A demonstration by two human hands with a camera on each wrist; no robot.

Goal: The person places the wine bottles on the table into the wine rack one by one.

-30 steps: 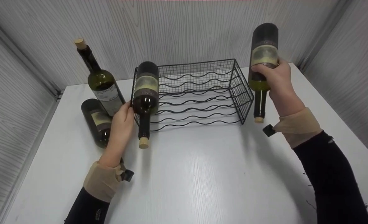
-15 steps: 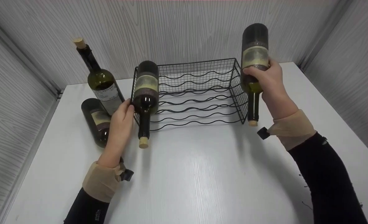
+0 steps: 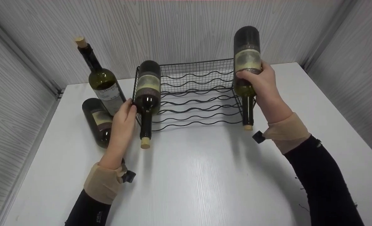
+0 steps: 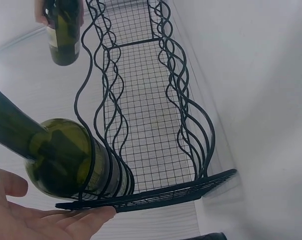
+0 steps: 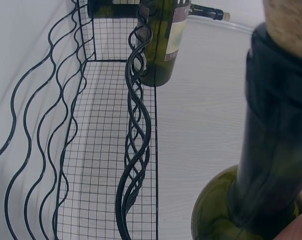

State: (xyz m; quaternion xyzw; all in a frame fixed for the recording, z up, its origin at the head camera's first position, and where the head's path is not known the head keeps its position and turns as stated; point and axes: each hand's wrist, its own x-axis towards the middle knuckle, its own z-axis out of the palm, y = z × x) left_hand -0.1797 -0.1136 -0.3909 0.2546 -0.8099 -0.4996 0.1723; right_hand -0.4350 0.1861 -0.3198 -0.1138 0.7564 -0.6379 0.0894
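In the head view my right hand point(image 3: 259, 81) grips a dark green wine bottle point(image 3: 247, 61), cork end down and toward me, over the right end of a black wire wine rack point(image 3: 198, 102). Its neck and cork fill the right of the right wrist view. A second wine bottle point(image 3: 147, 84) lies in the rack's left end, cork toward me. My left hand point(image 3: 122, 125) touches the rack's left side panel. Seen from the left wrist, its fingers point(image 4: 76, 222) lie straight along that mesh panel, with the thumb apart from them, near the bottle.
Left of the rack, a corked bottle point(image 3: 106, 91) with a pale label stands upright. Another bottle point(image 3: 98, 122) lies beside it, partly behind my left arm. The white table point(image 3: 192, 175) meets grained panels at the back and sides.
My right hand has carried its bottle leftward, from beside the rack to over its right end, slightly lower. The left hand and the bottle in the rack have stayed almost still.
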